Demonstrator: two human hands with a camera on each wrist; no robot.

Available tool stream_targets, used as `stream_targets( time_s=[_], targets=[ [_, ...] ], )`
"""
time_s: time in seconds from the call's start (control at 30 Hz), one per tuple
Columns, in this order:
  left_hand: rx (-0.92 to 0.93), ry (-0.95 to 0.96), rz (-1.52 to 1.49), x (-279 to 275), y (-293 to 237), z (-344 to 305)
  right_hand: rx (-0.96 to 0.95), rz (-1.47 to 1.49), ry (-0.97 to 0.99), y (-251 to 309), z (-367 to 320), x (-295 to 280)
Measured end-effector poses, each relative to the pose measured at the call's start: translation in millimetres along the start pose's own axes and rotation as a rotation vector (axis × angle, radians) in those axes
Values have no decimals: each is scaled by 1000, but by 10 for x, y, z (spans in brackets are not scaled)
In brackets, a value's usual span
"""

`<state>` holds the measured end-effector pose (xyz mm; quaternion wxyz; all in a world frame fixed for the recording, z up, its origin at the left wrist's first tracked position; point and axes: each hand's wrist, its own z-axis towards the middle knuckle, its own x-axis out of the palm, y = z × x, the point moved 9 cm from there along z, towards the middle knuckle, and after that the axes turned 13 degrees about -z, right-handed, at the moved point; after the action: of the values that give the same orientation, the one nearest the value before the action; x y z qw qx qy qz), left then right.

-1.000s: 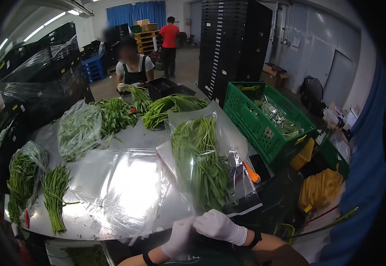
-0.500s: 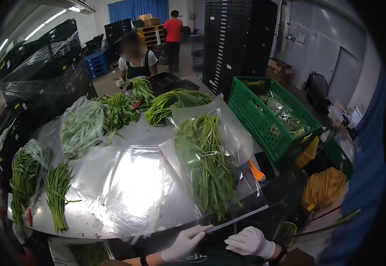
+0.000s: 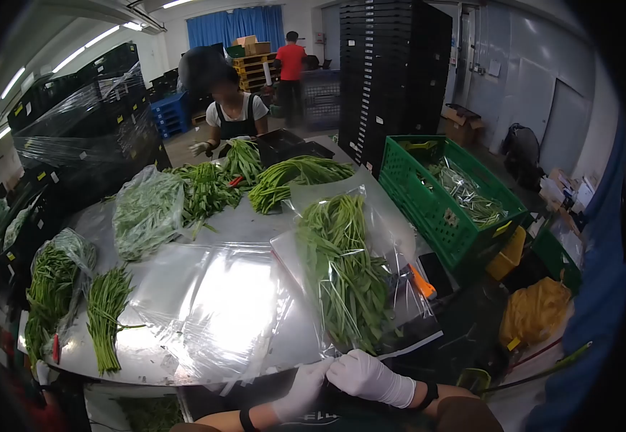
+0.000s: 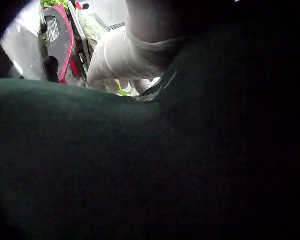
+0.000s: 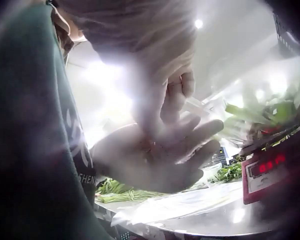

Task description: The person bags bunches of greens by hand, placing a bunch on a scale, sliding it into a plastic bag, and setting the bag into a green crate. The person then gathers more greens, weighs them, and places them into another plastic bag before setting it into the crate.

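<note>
A clear bag of leafy green stems [image 3: 345, 270] lies at the table's right front, its lower end toward the hands. The gloved left hand [image 3: 302, 392] and gloved right hand [image 3: 372, 378] meet just below it, at the table edge. In the right wrist view the left hand [image 5: 155, 157] is palm up, its fingers loosely extended and apart. The right hand [image 5: 162, 65] reaches down to it with curled fingers; what lies between them is unclear. Dark cloth fills most of the left wrist view, below a gloved hand [image 4: 117, 57].
A red-framed scale [image 5: 265, 177] has a lit display. Flat clear bags [image 3: 219, 295], loose stems [image 3: 108, 317] and bagged greens [image 3: 147, 212] lie on the table. At right are an orange-handled tool [image 3: 422, 282] and a green crate [image 3: 435, 209]. A person [image 3: 237, 115] stands across.
The hands were together, moved apart half a second ago, and meet again now. The front end of the bag of stems has shifted slightly. The person across has lowered the greens.
</note>
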<state>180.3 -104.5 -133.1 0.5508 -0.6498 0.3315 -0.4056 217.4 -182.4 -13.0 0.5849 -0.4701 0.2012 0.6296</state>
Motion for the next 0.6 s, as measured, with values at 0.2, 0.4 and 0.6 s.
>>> stream_targets(
  time_s=[0.2, 0.4, 0.6],
  targets=[
    [-327, -115, -694, 175, -149, -33, -75, 36, -98, 46, -165, -40],
    [-376, 165, -311, -80, 2, -199, -19, 244, 921, 281, -3604, 1336],
    [-185, -262, 104, -1104, 320, -113, 900, 39, 984, -1487, -3578, 522]
  ],
)
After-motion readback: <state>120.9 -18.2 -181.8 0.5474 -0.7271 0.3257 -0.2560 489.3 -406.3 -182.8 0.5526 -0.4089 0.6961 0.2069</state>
